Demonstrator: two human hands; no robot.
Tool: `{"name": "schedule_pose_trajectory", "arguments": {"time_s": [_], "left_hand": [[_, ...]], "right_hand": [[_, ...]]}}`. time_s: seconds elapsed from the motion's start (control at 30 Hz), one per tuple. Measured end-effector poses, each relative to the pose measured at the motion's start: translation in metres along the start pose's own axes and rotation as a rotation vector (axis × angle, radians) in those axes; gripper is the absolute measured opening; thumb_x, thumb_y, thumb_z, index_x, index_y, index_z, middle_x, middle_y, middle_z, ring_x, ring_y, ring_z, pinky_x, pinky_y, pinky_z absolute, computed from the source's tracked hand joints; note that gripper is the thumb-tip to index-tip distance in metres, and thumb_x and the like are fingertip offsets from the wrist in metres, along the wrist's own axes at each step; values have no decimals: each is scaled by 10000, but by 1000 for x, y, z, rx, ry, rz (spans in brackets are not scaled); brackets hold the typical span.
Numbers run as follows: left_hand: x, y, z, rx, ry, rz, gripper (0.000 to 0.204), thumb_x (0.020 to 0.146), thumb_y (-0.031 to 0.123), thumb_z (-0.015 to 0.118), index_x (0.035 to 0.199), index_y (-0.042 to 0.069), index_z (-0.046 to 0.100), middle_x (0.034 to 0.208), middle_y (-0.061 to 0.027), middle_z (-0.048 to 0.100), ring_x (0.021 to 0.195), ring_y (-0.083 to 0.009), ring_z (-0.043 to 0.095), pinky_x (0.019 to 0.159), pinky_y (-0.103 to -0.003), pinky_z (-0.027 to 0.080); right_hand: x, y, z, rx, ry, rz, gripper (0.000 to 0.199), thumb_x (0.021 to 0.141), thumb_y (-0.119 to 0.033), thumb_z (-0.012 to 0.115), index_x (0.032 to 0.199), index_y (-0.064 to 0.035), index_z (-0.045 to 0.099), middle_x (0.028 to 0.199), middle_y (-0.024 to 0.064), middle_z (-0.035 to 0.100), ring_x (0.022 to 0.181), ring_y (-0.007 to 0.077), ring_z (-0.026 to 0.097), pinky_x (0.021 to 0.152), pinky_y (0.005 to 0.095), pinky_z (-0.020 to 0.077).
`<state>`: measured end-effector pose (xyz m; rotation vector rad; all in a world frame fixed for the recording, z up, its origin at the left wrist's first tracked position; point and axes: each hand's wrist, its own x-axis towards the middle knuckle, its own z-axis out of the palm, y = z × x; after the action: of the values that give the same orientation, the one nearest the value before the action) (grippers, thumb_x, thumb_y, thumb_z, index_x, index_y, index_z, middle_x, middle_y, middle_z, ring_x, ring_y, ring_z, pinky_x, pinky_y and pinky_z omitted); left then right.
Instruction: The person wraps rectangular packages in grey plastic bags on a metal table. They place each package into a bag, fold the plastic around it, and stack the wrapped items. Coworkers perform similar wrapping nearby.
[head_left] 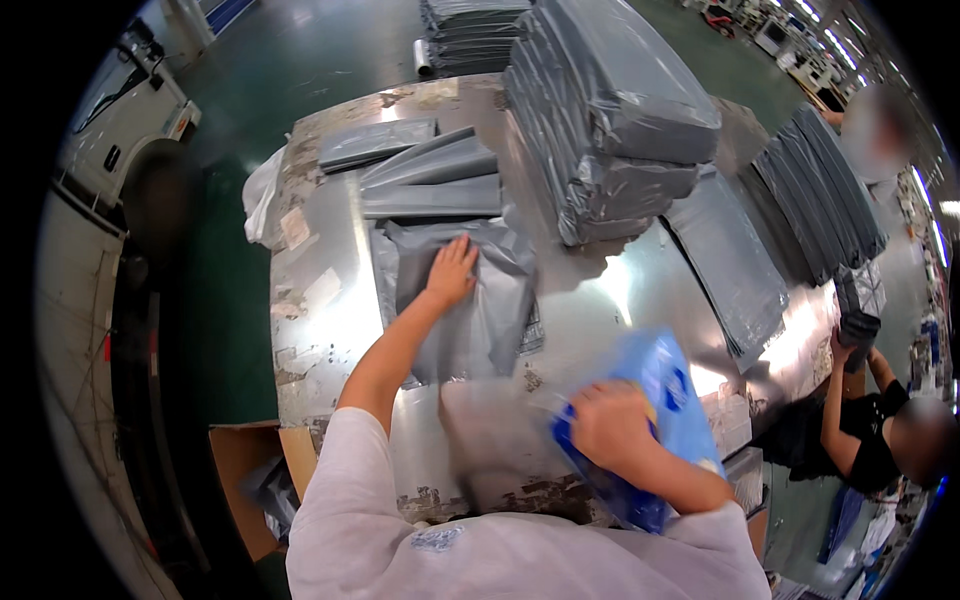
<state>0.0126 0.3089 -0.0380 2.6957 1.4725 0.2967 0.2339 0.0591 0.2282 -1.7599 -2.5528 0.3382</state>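
Observation:
My left hand [453,272] lies flat, fingers stretched, on a crumpled grey plastic bag [490,300] spread over the metal table. At the near right, my right hand [612,425] is closed round the edge of a blue plastic package [655,365], which tilts over the table's front and is somewhat smeared by motion. Just beyond the bag under my left hand are folded grey plastic bags [430,195]. Farther off, a flat grey packet [375,143] rests near the table's left side.
A tall stack of grey plastic-wrapped bundles [610,110] rises at the back right of the worn metal table [330,290]. More grey bags [735,265] lie farther right, near two other people. A cardboard box [245,490] stands below the table's left edge.

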Motion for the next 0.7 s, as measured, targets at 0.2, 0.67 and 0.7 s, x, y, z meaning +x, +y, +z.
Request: {"name": "schedule_pose_trajectory", "arguments": {"time_s": [0.2, 0.67, 0.7], "left_hand": [[-130, 1, -5, -94, 11, -115, 527, 660, 167, 599, 1153, 65, 440, 1305, -164, 296, 1178, -303, 311, 948, -416, 278], [-237, 153, 19, -1914, 79, -959, 750, 818, 623, 218, 1305, 54, 259, 1301, -87, 345, 1183, -201, 333, 969, -291, 269], [-238, 159, -4, -2046, 22, -962, 781, 793, 658, 230, 1315, 77, 239, 1292, -68, 349, 1149, -191, 367, 966, -286, 285]], "right_hand": [[124, 3, 13, 462, 279, -114, 400, 759, -383, 537, 1029, -89, 569, 1037, 119, 566, 999, 300, 497, 862, 349, 379], [-63, 74, 224, 1326, -144, 438, 591, 806, -433, 514, 1198, -2, 415, 1123, 142, 507, 1018, 203, 487, 887, 302, 359], [-72, 56, 216, 1319, -95, 437, 591, 800, -414, 536, 1204, -1, 408, 1126, 148, 504, 1016, 201, 487, 886, 301, 359]]}}
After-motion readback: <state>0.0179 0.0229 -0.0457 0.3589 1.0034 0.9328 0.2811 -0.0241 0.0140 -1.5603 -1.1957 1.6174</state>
